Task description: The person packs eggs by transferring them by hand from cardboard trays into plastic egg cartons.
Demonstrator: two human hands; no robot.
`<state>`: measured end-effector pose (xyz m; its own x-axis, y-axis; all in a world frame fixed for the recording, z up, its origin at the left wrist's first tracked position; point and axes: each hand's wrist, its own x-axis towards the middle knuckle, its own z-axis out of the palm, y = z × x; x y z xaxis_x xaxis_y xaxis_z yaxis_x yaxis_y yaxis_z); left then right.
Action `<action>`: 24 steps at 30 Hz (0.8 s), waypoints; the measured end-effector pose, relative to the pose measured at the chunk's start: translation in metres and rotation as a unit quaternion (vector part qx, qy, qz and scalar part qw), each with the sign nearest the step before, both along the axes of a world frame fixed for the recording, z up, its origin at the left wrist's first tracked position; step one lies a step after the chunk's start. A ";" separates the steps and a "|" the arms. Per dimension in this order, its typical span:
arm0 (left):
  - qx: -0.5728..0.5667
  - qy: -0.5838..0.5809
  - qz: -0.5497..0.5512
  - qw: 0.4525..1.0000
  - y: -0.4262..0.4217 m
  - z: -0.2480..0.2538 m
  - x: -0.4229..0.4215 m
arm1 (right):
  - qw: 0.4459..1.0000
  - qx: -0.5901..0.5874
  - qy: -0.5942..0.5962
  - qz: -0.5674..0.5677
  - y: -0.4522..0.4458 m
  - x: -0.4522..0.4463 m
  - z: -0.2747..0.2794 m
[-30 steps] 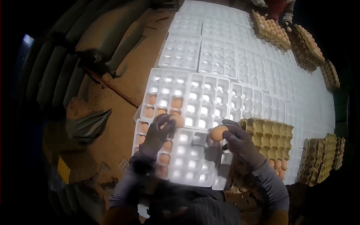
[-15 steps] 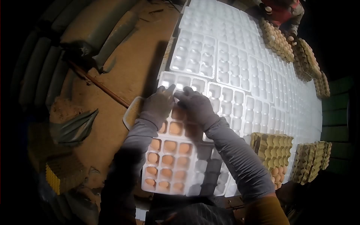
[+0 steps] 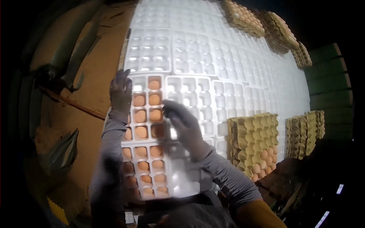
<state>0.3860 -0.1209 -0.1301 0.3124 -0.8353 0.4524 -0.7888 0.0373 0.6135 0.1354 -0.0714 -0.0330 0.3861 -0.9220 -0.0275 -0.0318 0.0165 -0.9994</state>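
Note:
My left hand (image 3: pixel 121 91), gloved in grey, lies along the left edge of a white egg tray (image 3: pixel 164 85), its fingers pointing away from me; no egg shows in it. Over the same tray's right side is my right hand (image 3: pixel 182 121), also gloved, with bent fingers and blurred. Whether it holds anything cannot be made out. Brown eggs (image 3: pixel 155 99) fill several cups of this tray between my hands. A nearer white tray (image 3: pixel 167 171) also has eggs in its cups.
White trays (image 3: pixel 194 53) cover the surface ahead and right. A carton stack (image 3: pixel 254 133) with brown eggs stands at the right, more cartons (image 3: pixel 304 133) beyond it. Egg-filled cartons (image 3: pixel 245 17) line the far right. Brown ground (image 3: pixel 91 83) lies left.
My hands were close together over the tray's far part; now they are apart, the left at its left edge, the right nearer me. More eggs show in the tray. The view has shifted.

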 end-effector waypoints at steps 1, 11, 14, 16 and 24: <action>-0.035 0.110 -0.022 0.993 0.005 0.013 -0.018 | 0.998 0.057 -0.008 0.038 0.032 -0.021 0.011; 0.000 -0.024 -0.436 0.899 0.118 0.127 -0.371 | 0.973 -0.111 0.161 0.124 0.156 -0.273 0.065; 0.072 -0.055 -0.418 0.904 0.122 0.123 -0.451 | 0.974 -0.134 0.183 -0.018 0.143 -0.358 0.090; 0.078 -0.122 -0.408 0.902 0.121 0.118 -0.480 | 0.935 -0.170 0.297 -0.090 0.126 -0.408 0.098; 0.287 0.439 -0.265 0.809 0.126 0.167 -0.470 | 0.840 -0.366 0.378 0.130 0.036 -0.486 0.049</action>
